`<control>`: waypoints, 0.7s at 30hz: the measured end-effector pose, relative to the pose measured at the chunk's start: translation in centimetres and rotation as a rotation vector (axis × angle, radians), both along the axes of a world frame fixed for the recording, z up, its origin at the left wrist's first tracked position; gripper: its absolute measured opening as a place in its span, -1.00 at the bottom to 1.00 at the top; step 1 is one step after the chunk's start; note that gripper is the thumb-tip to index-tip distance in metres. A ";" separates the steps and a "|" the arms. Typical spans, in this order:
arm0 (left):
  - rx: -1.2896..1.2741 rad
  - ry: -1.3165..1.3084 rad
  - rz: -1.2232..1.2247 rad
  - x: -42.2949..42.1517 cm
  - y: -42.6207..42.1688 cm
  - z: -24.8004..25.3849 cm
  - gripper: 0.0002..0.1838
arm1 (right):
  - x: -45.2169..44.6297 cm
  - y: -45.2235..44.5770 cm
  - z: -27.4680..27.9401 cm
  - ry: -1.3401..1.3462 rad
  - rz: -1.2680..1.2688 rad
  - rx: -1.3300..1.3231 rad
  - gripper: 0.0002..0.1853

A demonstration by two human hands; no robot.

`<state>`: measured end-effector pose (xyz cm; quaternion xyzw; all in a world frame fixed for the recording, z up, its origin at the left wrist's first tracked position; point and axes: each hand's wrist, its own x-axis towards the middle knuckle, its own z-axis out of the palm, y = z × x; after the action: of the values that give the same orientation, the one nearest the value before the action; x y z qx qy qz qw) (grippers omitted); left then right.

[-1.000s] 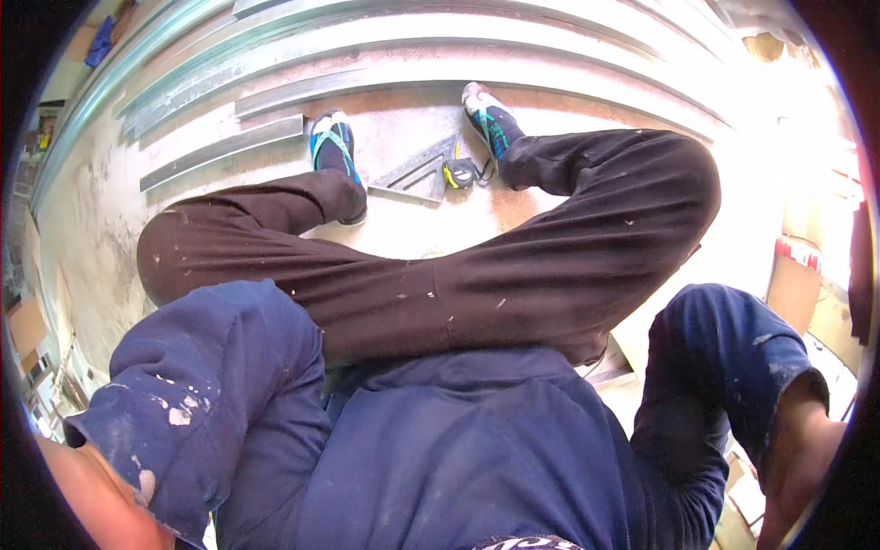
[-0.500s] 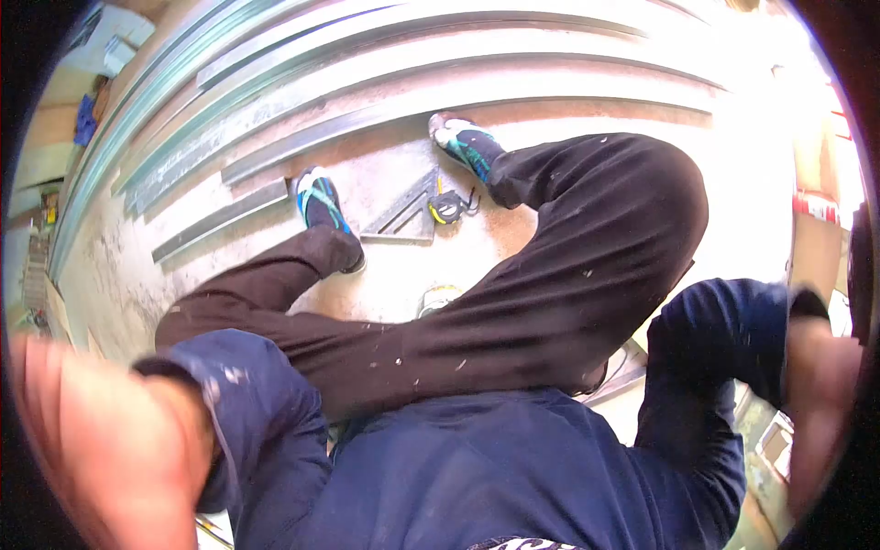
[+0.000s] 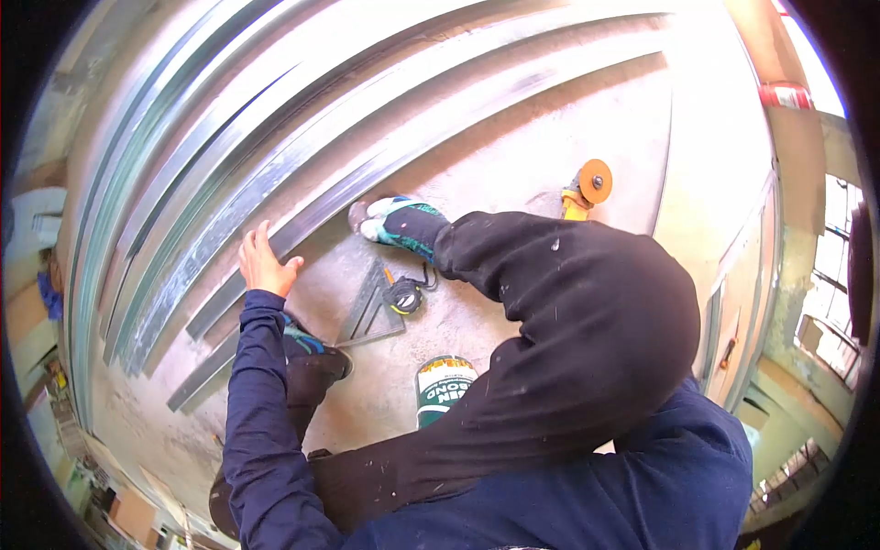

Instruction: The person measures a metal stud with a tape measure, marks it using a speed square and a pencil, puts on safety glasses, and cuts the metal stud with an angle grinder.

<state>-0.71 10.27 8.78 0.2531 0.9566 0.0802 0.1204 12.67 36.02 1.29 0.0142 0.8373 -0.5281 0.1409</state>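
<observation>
Left hand (image 3: 264, 266) has its fingers spread, thumb out, nothing gripped that I can see, right over the closest metal channel (image 3: 325, 206); can't tell if it's actually touching. Channel runs diagonally, lower left to upper right, mostly off to the hand's right. Right hand's out of view, so no clue there. Dusty floor (image 3: 477, 312) underneath, with a tape measure (image 3: 403, 295) nearby and a grinder (image 3: 587, 190) well apart.

Glossy metal bars (image 3: 344, 192), matt cloth trousers (image 3: 587, 321)
</observation>
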 end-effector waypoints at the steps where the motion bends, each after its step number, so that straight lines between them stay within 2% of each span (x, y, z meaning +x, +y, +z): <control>1: -0.130 0.063 -0.005 0.1 0.7 -0.9 -0.10 | -0.1 0.8 3.3 -0.161 -0.058 -0.014 -0.59; 2: -0.127 0.047 -0.019 -0.2 1.3 -1.9 -0.10 | -0.4 1.5 6.8 -0.319 -0.114 -0.027 -0.59; 4: -0.079 -0.018 -0.123 -0.8 1.2 -4.6 -0.17 | -0.3 1.7 6.2 -0.321 -0.096 0.015 -0.57; 5: 0.026 -0.109 -0.115 -1.5 1.5 -6.0 -0.28 | -0.5 1.8 5.7 -0.293 -0.061 0.062 -0.55; 8: 0.097 -0.135 -0.218 -2.2 3.6 -5.6 -0.35 | -0.5 1.7 3.6 -0.200 0.020 0.075 -0.57; 9: 0.112 -0.121 -0.224 -2.2 4.3 -5.4 -0.38 | 3.9 4.4 2.6 -0.269 -0.140 -0.047 -0.64; 10: 0.090 -0.132 -0.227 -2.4 4.9 -5.3 -0.37 | 12.7 9.5 2.5 -0.549 -0.601 -0.388 -0.70; 11: 0.110 -0.132 -0.241 -2.7 5.8 -5.3 -0.36 | 20.9 13.6 2.3 -0.690 -1.068 -0.672 -0.77; 12: 0.135 -0.133 -0.256 -2.7 6.5 -5.4 -0.36 | 26.9 16.9 2.4 -0.722 -1.441 -0.800 -0.82; 13: 0.136 -0.131 -0.255 -2.7 7.4 -5.2 -0.36 | 29.2 20.0 1.5 -0.909 -1.370 -0.415 -0.75; 14: 0.093 -0.140 -0.243 -2.7 8.5 -4.9 -0.36 | 28.6 21.3 3.5 -0.928 -1.354 -0.353 -0.61; 15: 0.054 -0.147 -0.229 -2.6 9.6 -4.6 -0.37 | 28.0 21.9 4.7 -0.920 -1.358 -0.349 -0.61; 16: 0.060 -0.140 -0.225 -2.4 10.7 -4.5 -0.37 | 27.1 22.4 5.5 -0.915 -1.388 -0.473 -0.57; 17: 0.065 -0.030 -0.246 -2.1 11.8 -4.4 -0.38 | 26.4 22.6 6.3 -0.913 -1.421 -0.599 -0.53; 18: 0.068 0.075 -0.269 -1.3 12.8 -4.0 -0.38 | 25.8 22.3 7.4 -0.913 -1.426 -0.600 -0.53; 20: 0.421 -0.133 -0.278 1.4 17.0 -1.7 -0.40 | 23.4 21.7 9.3 -0.648 -1.079 -0.166 -0.54; 21: 0.572 -0.241 -0.274 3.8 19.3 -1.2 -0.44 | 21.5 21.1 10.1 -0.584 -1.089 -0.188 -0.53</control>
<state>3.07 29.59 7.56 0.3914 0.8314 0.3576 0.1666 34.17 57.10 11.37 0.5703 0.5869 -0.5698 0.0752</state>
